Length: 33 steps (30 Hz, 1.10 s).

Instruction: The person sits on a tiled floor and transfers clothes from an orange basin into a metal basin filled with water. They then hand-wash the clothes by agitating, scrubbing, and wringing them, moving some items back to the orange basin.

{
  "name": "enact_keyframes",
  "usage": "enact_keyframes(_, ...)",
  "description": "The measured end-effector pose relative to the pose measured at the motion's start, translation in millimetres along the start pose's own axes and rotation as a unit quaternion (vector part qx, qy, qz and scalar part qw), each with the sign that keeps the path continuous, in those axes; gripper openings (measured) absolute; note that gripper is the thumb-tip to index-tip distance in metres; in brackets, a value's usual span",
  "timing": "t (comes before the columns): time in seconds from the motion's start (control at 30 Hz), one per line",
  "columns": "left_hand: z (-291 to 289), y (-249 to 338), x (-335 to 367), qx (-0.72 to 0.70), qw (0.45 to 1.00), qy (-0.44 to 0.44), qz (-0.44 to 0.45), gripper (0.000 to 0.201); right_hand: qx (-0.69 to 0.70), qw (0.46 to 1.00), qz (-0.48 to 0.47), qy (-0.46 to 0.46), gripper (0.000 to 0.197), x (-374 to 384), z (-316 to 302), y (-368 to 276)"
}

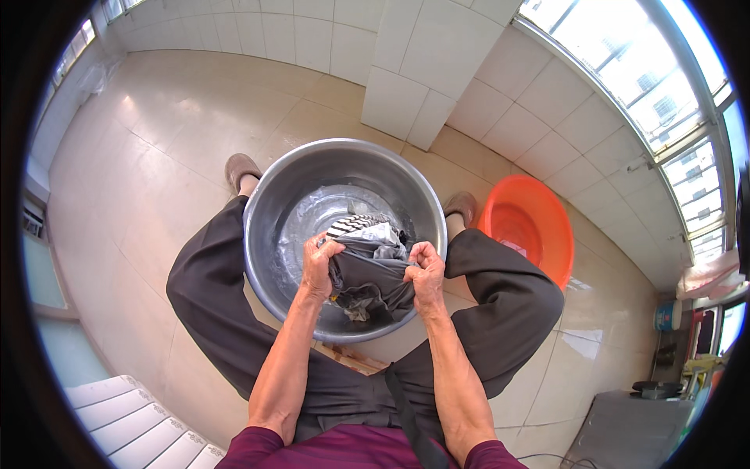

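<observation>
Between my knees stands a large grey metal basin (269, 195) with some water and wet laundry in it. My left hand (318, 266) grips one edge of a dark grey garment (371, 273). Opposite it, my right hand (425, 272) pinches the same garment, so the cloth is stretched between the two. Just beyond the garment lie a black-and-white striped cloth (355, 225) and a light grey cloth (383, 234), partly covered. What kind of garment the dark one is cannot be made out.
An orange plastic tub (558, 234) stands on the tiled floor past my right knee. A tiled pillar (406, 102) rises beyond the basin. A white slatted radiator-like object (133, 418) is at the lower left. A grey box-shaped appliance (625, 430) stands at the lower right.
</observation>
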<state>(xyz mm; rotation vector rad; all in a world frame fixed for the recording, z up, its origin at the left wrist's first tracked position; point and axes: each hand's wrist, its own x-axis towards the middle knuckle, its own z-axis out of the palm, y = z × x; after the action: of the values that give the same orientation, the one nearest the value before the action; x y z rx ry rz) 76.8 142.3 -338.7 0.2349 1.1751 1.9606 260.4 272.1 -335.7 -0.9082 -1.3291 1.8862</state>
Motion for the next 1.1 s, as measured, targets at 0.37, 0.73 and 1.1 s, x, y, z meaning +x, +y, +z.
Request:
enact_keyframes(0.37, -88, -58, 14, 0.614, 0.753, 0.153, -0.182, 0.055, -0.437, 0.895, 0.051, -0.065, 0.03, 10, -3, 40)
enact_keyframes(0.73, -77, -117, 53, 0.764, 0.632, 0.092, 0.088, 0.081, -0.746, 0.582, 0.151, -0.285, 0.104, -3, 31, 151)
enact_keyframes(1.1, -96, -152, 152, 0.795, 0.606, 0.007, 0.002, 0.055, -0.661, 0.684, 0.173, -0.257, 0.088, 19, 42, 201)
